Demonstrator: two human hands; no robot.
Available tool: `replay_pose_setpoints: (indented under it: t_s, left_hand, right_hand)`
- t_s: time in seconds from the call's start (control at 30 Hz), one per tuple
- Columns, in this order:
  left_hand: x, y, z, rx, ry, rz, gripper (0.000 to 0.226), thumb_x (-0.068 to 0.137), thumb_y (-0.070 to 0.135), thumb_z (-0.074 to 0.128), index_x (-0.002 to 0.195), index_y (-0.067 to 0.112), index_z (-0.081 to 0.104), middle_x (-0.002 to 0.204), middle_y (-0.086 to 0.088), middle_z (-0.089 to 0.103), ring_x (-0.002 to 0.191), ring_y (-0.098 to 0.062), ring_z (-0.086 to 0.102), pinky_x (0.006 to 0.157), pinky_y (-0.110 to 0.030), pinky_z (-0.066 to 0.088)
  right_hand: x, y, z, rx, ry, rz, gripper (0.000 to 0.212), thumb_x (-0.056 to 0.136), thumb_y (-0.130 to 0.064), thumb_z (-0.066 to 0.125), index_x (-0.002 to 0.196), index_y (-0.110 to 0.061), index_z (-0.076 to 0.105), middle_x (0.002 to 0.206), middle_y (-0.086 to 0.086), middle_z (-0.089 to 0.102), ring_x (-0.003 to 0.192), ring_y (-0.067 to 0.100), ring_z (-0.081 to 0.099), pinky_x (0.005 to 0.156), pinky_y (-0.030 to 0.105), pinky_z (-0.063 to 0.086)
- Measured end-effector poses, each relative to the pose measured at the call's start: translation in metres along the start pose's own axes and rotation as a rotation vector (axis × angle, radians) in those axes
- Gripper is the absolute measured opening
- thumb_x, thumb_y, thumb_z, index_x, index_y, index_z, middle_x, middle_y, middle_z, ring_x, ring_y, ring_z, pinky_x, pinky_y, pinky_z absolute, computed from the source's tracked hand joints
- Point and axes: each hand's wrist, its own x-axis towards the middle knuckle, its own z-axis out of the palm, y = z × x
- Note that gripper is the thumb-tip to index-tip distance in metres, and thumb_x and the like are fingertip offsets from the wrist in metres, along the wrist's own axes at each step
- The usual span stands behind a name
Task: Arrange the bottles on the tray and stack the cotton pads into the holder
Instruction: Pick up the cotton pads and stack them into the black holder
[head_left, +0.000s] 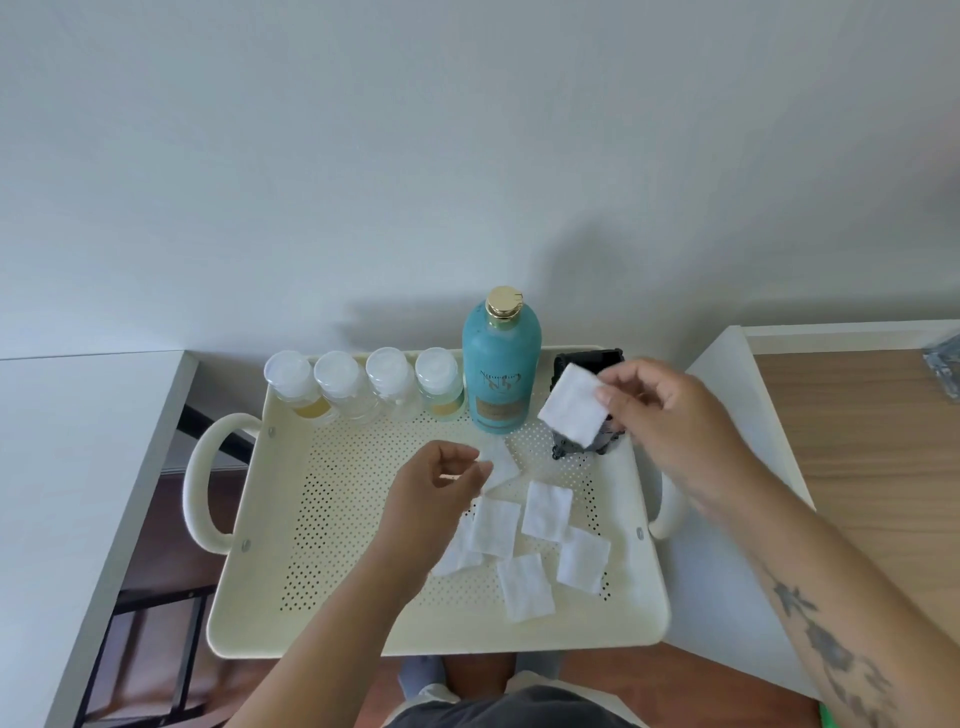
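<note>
The right hand (670, 415) pinches a square white cotton pad (571, 405) by its right edge between thumb and fingertips, holding it tilted in the air directly over the black holder (566, 364), which stands at the far right corner of the cream perforated tray (322, 519); the pad hides most of the holder, so whether they touch cannot be told. The left hand (441, 488) hovers low over the tray's middle with its fingers loosely curled, the thumb and forefinger closing narrowly on the corner of another cotton pad (500, 465) that looks partly lifted. Five more loose pads (545, 512) lie scattered flat on the tray floor near the right, some overlapping. Along the far rim four small clear bottles (363, 384) with white caps stand upright in a row, and just beside them a tall teal bottle (501, 374) with a gold cap.
</note>
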Motion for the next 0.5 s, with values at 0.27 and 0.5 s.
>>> replay_pose_setpoints:
  t_s: [0.27, 0.5]
  left_hand:
    - [0.006, -0.05, -0.016, 0.628, 0.005, 0.155, 0.023, 0.087, 0.023, 0.071, 0.109, 0.023, 0.064, 0.107, 0.01, 0.061, 0.091, -0.006, 0.053, 0.077, -0.018, 0.04]
    - [0.007, -0.074, -0.016, 0.804, -0.069, 0.163, 0.031, 0.085, 0.027, 0.072, 0.114, 0.022, 0.062, 0.11, 0.006, 0.058, 0.104, -0.016, 0.05, 0.085, -0.028, 0.045]
  right_hand:
    - [0.055, 0.002, -0.025, -0.374, -0.1, -0.015, 0.012, 0.091, -0.024, 0.064, 0.083, -0.032, 0.068, 0.075, -0.012, 0.061, 0.066, 0.005, 0.053, 0.063, 0.025, 0.041]
    - [0.06, 0.013, -0.011, -0.544, 0.021, -0.152, 0.013, 0.094, -0.018, 0.059, 0.103, -0.02, 0.067, 0.098, -0.002, 0.06, 0.086, 0.014, 0.053, 0.069, 0.027, 0.041]
